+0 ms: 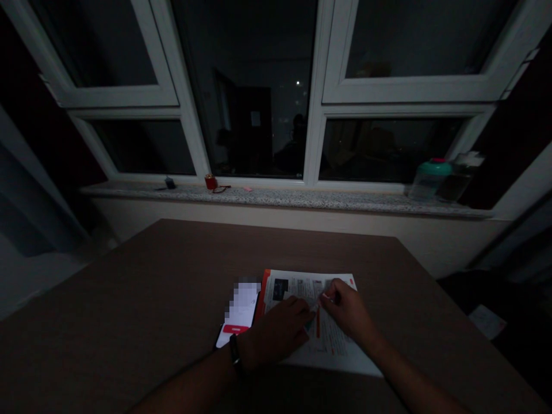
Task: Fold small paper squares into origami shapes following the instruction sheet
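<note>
- The right hand (347,310) pinches the upper end of an orange pen (318,322) between thumb and forefinger; its other fingers are curled in.
- The left hand (278,332) lies palm down on the printed sheet (332,345), fingers bent, with the fingertips reaching toward the pen. The light is too dim to tell whether they grip the pen or only press beside it.
- The pen stands nearly upright in the picture, between the two hands, with its lower part lying over the sheet.
- The sheet is white with blocks of small print, a dark picture near its top left and an orange band down its left edge. It lies flat on the table (129,299), close to the near edge, and both hands rest on it.
- A dark band sits on the left wrist.
- Just left of the sheet, touching or almost touching its orange edge, lies a phone (239,322) with its screen lit: white, with a red bar near the bottom. Part of the screen is blurred out.
- The table is brown and fills the lower half of the view.
- Beyond it runs a speckled stone windowsill (302,198) under a white-framed window (319,115) with dark panes.
- On the sill, well apart from the hands, stand a small red object (210,181) at the left and a clear jar with a green lid (429,178) at the right.
</note>
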Available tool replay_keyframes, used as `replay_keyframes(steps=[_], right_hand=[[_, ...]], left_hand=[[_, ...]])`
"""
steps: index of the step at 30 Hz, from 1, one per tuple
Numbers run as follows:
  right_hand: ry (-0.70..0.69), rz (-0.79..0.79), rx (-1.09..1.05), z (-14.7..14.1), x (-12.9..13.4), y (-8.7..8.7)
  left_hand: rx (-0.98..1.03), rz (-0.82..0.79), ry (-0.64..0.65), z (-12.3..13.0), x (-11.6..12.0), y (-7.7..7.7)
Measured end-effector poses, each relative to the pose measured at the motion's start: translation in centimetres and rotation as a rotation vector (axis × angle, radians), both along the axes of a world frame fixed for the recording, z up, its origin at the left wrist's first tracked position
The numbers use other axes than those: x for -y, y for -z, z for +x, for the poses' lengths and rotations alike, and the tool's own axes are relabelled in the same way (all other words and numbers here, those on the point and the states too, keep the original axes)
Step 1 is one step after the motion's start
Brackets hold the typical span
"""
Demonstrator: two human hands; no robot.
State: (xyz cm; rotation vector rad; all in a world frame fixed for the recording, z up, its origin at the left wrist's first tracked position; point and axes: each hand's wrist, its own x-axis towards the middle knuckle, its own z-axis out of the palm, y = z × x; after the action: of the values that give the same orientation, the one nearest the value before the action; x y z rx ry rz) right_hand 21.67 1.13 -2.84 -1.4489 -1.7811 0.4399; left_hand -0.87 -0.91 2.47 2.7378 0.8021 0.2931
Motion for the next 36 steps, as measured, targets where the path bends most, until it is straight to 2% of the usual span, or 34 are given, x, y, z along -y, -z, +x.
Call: replay_keyframes(steps=[3,10,16,27,33,36], right_hand=[[0.007,-0.036,-0.036,0.16,-0.07,0.05],[-0.141,-0.005,0.056,-0.33,0.49,-0.35],[-0.063,0.051,0.156,-0.49,0.15,-0.15],[0.047,0.108,0.193,-0.01,-0.19,-0.37],[0.110,0.093,0.134,0.43,-0.30,0.01],[0.098,0.078,0.060,0.42,-0.21,0.02]], left_hand=[[0.013,-0.006,0.009,0.09,0.11,-0.01],[0.015,-0.017,0.032,0.17,-0.09,0.16],[0.004,-0.004,0.029,0.13,-0.22,0.34],[0.008,-0.019,0.047,0.12,-0.06,-0.44],[0.009,-0.016,0.028,0.12,-0.05,-0.24],[0.003,-0.020,0.038,0.12,-0.02,-0.38]])
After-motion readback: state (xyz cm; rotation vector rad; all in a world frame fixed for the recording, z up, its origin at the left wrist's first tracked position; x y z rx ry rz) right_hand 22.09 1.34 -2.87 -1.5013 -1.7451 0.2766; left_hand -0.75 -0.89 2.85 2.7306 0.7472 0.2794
